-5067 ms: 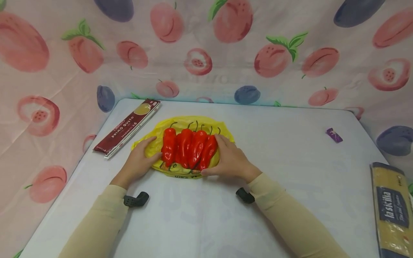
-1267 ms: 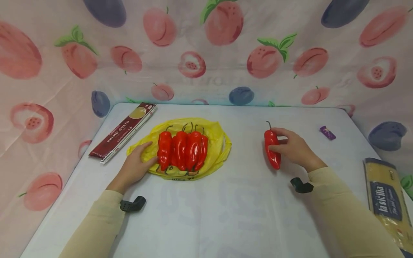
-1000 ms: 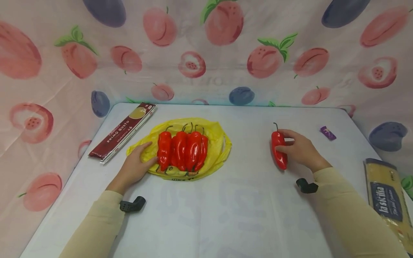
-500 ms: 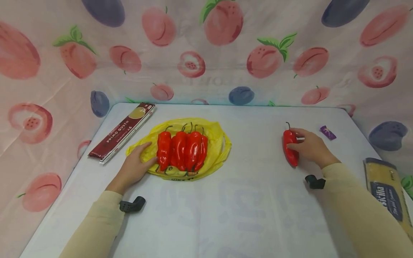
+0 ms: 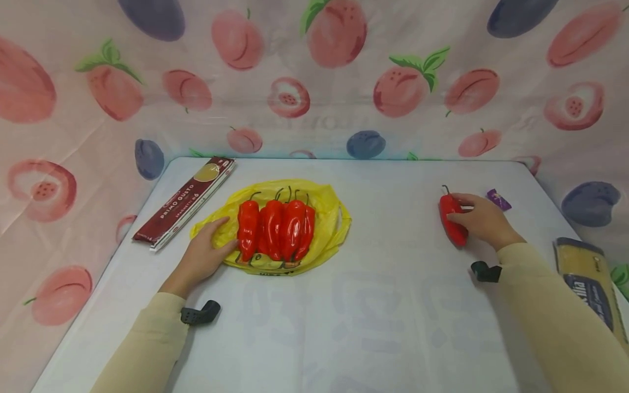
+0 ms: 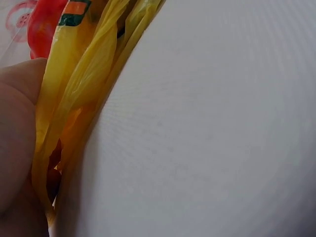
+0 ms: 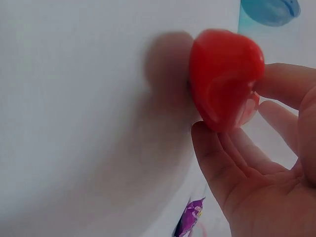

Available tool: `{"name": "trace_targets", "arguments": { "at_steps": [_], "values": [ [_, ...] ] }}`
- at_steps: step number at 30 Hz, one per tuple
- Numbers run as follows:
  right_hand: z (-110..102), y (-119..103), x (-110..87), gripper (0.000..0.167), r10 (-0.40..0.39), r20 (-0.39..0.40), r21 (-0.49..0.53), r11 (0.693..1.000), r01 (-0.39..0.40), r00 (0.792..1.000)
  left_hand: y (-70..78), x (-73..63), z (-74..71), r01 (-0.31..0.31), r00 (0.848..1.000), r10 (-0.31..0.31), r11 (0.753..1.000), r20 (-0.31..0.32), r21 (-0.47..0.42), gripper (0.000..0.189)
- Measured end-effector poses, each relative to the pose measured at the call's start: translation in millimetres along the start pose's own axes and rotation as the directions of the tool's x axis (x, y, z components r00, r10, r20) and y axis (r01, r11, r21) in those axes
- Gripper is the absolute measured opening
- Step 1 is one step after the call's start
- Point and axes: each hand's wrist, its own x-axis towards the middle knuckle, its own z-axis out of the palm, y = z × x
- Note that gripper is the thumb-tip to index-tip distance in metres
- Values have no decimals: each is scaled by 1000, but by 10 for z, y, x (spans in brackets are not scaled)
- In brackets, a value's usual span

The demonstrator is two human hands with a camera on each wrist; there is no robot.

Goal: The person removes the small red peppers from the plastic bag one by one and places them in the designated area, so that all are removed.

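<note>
My right hand [image 5: 484,218] pinches a glossy red pepper [image 5: 450,221] with a dark curved stem, between thumb and fingers, at the right of the head view. In the right wrist view the pepper [image 7: 224,79] is seen end on, its shadow falling on the white surface. At centre left, several red peppers [image 5: 272,229] lie side by side on a crumpled yellow plastic bag [image 5: 326,234]. My left hand [image 5: 203,254] rests on the bag's left side with spread fingers, the thumb tip right at the leftmost pepper. Folds of the bag [image 6: 74,79] fill the left wrist view's left part.
A dark red spaghetti packet [image 5: 184,204] lies at the back left of the white table [image 5: 344,327]. Behind my right hand is a small purple wrapper [image 5: 499,200]. A pasta packet [image 5: 589,278] lies at the right edge, partly hidden by the sleeve. Fruit-print cloth [image 5: 339,125] hangs behind.
Earlier both hands were at the peppers on the bag. Since then my right hand has carried one pepper to the right, drifting further right and slightly back. The left hand has stayed at the bag.
</note>
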Motion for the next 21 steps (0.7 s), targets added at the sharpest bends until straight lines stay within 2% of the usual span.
{"name": "trace_targets", "arguments": {
  "at_steps": [16, 21],
  "values": [
    [-93, 51, 60, 75, 40, -28, 13, 999, -39, 999, -1, -16, 0, 4, 1000, -4, 1000, -6, -1, 78],
    [-115, 80, 62, 76, 42, -44, -20, 999, -43, 998, 1, -12, 3, -3, 1000, 3, 1000, -4, -3, 78]
  ]
}}
